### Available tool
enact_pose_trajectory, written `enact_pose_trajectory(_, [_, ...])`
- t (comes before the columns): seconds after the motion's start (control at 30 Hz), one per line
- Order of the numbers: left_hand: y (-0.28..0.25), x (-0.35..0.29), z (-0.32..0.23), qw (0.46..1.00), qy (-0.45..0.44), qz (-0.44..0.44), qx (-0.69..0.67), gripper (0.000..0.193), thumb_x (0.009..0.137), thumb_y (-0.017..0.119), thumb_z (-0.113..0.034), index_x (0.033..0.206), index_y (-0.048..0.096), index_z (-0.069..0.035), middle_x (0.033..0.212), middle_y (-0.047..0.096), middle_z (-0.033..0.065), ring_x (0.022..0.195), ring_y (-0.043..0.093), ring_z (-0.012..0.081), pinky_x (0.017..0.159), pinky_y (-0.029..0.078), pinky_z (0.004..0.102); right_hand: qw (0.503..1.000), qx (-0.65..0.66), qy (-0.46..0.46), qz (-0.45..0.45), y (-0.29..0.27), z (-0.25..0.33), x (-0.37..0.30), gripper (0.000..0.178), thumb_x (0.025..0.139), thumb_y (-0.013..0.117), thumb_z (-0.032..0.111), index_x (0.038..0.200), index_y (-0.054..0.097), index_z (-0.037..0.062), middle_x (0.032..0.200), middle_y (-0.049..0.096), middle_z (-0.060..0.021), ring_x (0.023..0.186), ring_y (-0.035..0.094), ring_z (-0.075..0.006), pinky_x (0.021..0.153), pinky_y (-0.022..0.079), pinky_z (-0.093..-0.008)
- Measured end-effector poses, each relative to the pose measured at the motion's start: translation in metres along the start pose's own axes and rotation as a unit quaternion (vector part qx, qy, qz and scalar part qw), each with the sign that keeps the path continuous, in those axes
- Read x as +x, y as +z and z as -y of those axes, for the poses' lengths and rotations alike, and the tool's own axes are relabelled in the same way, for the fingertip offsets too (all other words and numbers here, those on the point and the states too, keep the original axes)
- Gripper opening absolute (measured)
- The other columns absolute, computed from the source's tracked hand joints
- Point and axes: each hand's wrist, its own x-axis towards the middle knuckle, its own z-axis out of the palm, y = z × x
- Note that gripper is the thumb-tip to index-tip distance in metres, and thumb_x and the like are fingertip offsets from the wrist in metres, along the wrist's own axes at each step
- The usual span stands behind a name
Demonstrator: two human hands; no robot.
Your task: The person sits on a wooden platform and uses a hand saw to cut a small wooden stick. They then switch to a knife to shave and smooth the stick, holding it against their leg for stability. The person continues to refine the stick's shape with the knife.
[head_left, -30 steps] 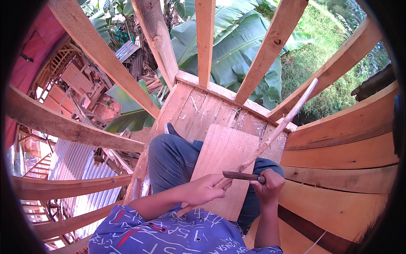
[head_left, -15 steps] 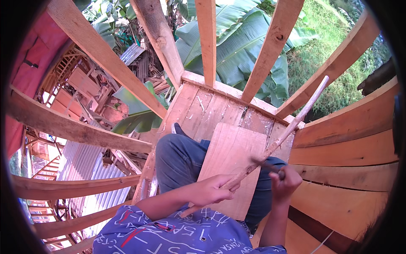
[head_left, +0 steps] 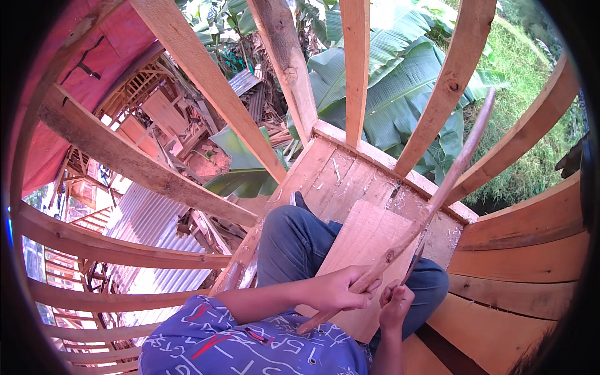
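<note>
My left hand (head_left: 342, 290) is closed round the lower part of a long wooden stick (head_left: 442, 194). The stick slants from my shirt up to the far right, its bark-toned upper end thinner and slightly bent. Close beside it, my right hand (head_left: 396, 304) grips a knife (head_left: 414, 265), whose dark narrow blade points up and away along the stick's right side. Whether the blade touches the wood, I cannot tell. Across my lap lies a flat wooden board (head_left: 365, 232), partly under the stick and my hands.
I sit with knees bent on a plank floor (head_left: 328, 167) strewn with shavings. Upright wooden slats (head_left: 354, 75) rise in front and to the left; a plank wall (head_left: 522, 256) stands at right. Beyond are banana leaves (head_left: 400, 94), corrugated metal sheets (head_left: 147, 231) and a red tarp (head_left: 112, 37).
My right hand has come down and closer to my left, and the knife now points upward instead of crossing the stick. The whole view has shifted, moving the scene rightward.
</note>
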Motion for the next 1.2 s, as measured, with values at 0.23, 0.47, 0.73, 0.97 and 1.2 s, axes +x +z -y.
enact_pose_trajectory(0.23, [0.003,-0.008,0.009,0.995,0.092,0.044,0.013,0.018,0.08,0.056,-0.004,0.089,0.041,-0.007,0.079,0.041,-0.001,0.068,0.04,0.0082,0.061,0.036,0.0257,0.995,0.091,0.028,0.029,-0.006,0.004,-0.008,0.064,0.087,0.044,0.064,0.065,0.042,0.0039,0.051,0.037,0.0003,0.042,0.037,-0.0077,0.039,0.028,-0.0216])
enact_pose_trajectory(0.47, [0.003,0.007,0.03,0.989,0.149,0.002,-0.02,0.018,0.083,0.054,-0.008,0.096,0.042,-0.005,0.089,0.044,0.0021,0.085,0.044,0.0111,0.078,0.038,0.0276,0.989,0.138,0.016,0.058,-0.001,0.009,0.002,0.062,0.09,0.04,0.062,0.067,0.039,0.0045,0.052,0.037,-0.0016,0.039,0.036,-0.0096,0.037,0.028,-0.0226])
enact_pose_trajectory(0.73, [-0.001,0.015,0.05,0.97,0.229,-0.079,0.024,0.019,0.085,0.05,-0.003,0.101,0.04,-0.005,0.097,0.044,0.0051,0.098,0.045,0.014,0.091,0.037,0.0314,0.987,0.146,0.02,0.057,0.006,-0.004,0.001,0.056,0.092,0.042,0.057,0.067,0.04,0.0067,0.051,0.039,-0.0014,0.039,0.036,-0.0089,0.035,0.024,-0.0227])
enact_pose_trajectory(0.97, [-0.033,-0.012,0.046,0.969,0.172,-0.153,0.086,0.014,0.077,0.048,0.002,0.088,0.041,-0.005,0.08,0.046,0.0032,0.078,0.049,0.0156,0.072,0.041,0.0312,0.99,0.126,0.048,0.052,-0.005,0.027,0.004,0.047,0.093,0.047,0.049,0.071,0.043,0.0071,0.055,0.041,-0.0035,0.042,0.04,-0.0122,0.038,0.032,-0.0243])
enact_pose_trajectory(1.2, [-0.054,-0.124,0.065,0.878,0.024,-0.301,0.371,0.02,0.064,0.055,-0.005,0.082,0.047,-0.003,0.071,0.048,0.0144,0.067,0.052,0.0332,0.06,0.04,0.0377,0.995,-0.084,-0.031,-0.047,-0.025,0.019,0.012,0.058,0.092,0.044,0.055,0.064,0.043,0.0045,0.049,0.037,0.0026,0.041,0.036,-0.0077,0.04,0.025,-0.0226])
